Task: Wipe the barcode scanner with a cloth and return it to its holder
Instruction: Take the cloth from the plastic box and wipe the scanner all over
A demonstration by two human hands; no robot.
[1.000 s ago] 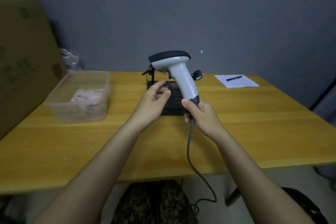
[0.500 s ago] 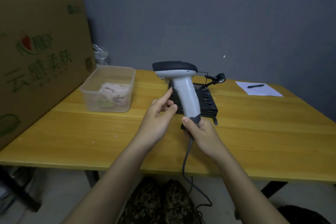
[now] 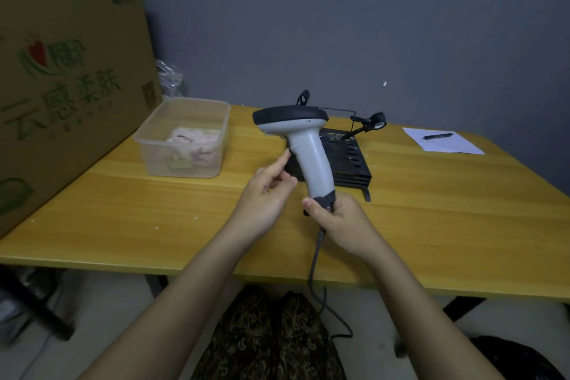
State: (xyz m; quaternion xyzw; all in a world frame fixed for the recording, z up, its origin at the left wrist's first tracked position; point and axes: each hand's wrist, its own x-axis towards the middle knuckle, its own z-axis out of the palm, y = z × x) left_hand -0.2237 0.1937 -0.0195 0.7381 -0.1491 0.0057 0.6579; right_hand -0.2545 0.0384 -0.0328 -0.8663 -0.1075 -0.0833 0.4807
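A grey barcode scanner [image 3: 308, 145] with a black top stands upright above the table, its cable [image 3: 314, 265] hanging off the front edge. My right hand [image 3: 336, 219] grips the bottom of its handle. My left hand [image 3: 268, 191] is just left of the handle, holding nothing, index fingertip touching the grey grip near the trigger. Behind the scanner lies the black holder [image 3: 354, 160] with a thin wire arm. A pale cloth [image 3: 194, 142] sits crumpled inside a clear plastic tub [image 3: 148, 139] at the left.
A large cardboard box [image 3: 61, 86] stands along the table's left side. A sheet of paper [image 3: 444, 143] with a black pen [image 3: 438, 136] lies at the far right. The yellow wooden table [image 3: 447, 225] ends at a grey wall.
The view swung left, bringing the cardboard box into sight. My left hand stayed beside the handle, with its index finger now stretched up to the grip. The scanner stays upright in my right hand.
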